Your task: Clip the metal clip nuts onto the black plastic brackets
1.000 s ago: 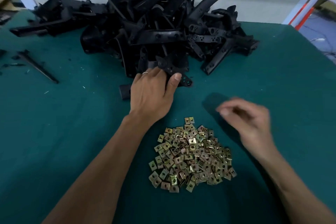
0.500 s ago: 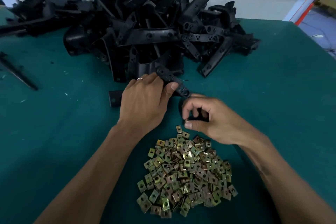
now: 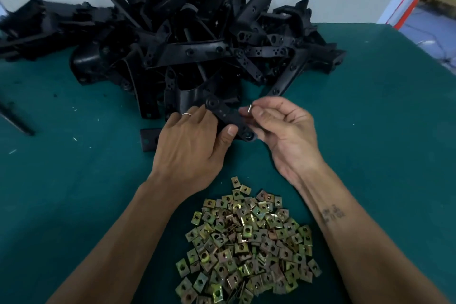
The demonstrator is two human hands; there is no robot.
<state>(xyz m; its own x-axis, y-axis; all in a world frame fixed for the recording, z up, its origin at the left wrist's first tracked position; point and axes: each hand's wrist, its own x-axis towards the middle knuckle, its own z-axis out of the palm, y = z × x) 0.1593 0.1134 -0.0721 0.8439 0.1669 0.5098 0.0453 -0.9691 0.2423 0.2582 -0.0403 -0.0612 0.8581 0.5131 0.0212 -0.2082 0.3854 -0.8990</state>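
My left hand (image 3: 191,145) grips a black plastic bracket (image 3: 228,116) at the near edge of the pile, thumb on its lower end. My right hand (image 3: 283,128) is turned palm up just right of the bracket and pinches a small metal clip nut (image 3: 249,108) edge-on between thumb and forefinger, close to the bracket's arm. A heap of brass-coloured clip nuts (image 3: 246,247) lies on the green table between my forearms.
A large tangled pile of black brackets (image 3: 192,39) fills the back of the green table (image 3: 370,131). A loose black piece (image 3: 148,139) lies left of my left hand, a thin black strip (image 3: 14,121) at the far left. The table's right edge borders a floor.
My right hand lifted from the clip nut heap with one nut and turned palm up beside the bracket. My left hand kept its hold on the bracket.
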